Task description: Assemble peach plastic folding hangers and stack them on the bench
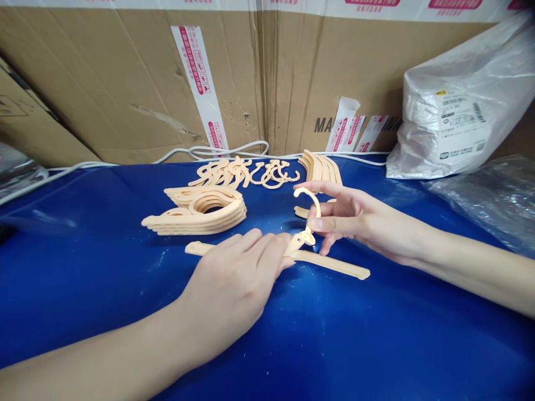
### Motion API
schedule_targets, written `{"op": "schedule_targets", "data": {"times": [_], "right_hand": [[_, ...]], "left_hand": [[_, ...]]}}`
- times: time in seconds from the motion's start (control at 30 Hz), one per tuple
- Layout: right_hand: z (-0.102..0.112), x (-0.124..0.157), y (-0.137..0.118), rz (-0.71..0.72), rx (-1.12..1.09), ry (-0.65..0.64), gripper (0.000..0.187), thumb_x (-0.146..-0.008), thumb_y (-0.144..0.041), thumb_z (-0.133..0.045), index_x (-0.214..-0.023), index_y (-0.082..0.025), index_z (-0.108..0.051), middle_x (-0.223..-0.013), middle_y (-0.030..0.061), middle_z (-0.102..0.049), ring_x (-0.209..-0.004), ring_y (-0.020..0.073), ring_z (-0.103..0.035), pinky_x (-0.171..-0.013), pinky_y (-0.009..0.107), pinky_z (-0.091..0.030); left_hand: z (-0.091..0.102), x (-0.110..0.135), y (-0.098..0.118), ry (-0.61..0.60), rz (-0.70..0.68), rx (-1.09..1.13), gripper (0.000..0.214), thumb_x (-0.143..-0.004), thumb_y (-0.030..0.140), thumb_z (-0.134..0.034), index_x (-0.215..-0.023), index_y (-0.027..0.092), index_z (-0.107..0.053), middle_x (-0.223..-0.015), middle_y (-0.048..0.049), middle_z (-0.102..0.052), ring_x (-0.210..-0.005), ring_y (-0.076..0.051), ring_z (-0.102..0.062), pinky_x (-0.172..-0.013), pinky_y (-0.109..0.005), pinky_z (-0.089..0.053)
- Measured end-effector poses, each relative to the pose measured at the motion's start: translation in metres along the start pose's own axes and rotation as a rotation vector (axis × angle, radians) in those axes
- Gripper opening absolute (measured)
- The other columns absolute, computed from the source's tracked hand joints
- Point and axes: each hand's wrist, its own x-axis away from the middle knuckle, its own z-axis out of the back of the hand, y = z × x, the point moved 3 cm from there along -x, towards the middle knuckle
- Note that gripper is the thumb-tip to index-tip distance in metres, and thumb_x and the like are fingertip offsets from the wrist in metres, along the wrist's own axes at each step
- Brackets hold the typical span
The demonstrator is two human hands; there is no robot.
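My left hand (pixel 244 273) is closed around the middle of a beige plastic hanger body (pixel 334 264), whose two arms stick out on either side of it. In the fingers of my right hand (pixel 345 220) is a beige hanger hook (pixel 318 209), pinched between thumb and fingers. The hook's lower end touches the top of the hanger body near a small round joint. My left fingers hide much of the body's centre. Behind the left hand lies a stack of folded beige hangers (pixel 196 223). Another beige piece (pixel 301 212) shows partly behind the right hand.
At the back lie loose hooks (pixel 273 174), curved hanger parts (pixel 221 172) and a pile of hanger arms (pixel 320 167). A white cable (pixel 229 149) runs before cardboard boxes (pixel 137 83). A labelled plastic parcel (pixel 460 111) and clear wrap (pixel 493 195) sit right on the blue surface (pixel 334 345).
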Motion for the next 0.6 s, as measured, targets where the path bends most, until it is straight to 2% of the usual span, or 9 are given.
{"op": "schedule_targets", "data": {"times": [0.3, 0.6], "right_hand": [[0.0003, 0.0018, -0.0009, 0.094, 0.122, 0.01, 0.065, -0.081, -0.017, -0.07, -0.14, -0.023, -0.043, -0.077, -0.0023, -0.059, -0.074, 0.0135, -0.063, -0.06, 0.025, -0.059], [-0.006, 0.0062, -0.008, 0.167, 0.252, 0.043, 0.056, -0.081, -0.023, -0.07, -0.133, -0.024, -0.049, -0.073, -0.0033, -0.056, -0.069, 0.0117, -0.057, -0.06, 0.025, -0.058]], "left_hand": [[-0.0015, 0.0001, 0.0014, -0.015, -0.001, -0.012, 0.029, -0.102, 0.019, -0.034, -0.098, 0.007, -0.061, -0.076, -0.0062, -0.069, -0.062, -0.019, -0.062, -0.052, -0.032, -0.045], [-0.0043, 0.0003, 0.0017, -0.039, -0.008, -0.034, 0.031, -0.102, 0.02, -0.035, -0.099, 0.007, -0.062, -0.074, -0.0064, -0.068, -0.06, -0.02, -0.062, -0.05, -0.033, -0.046]]}}
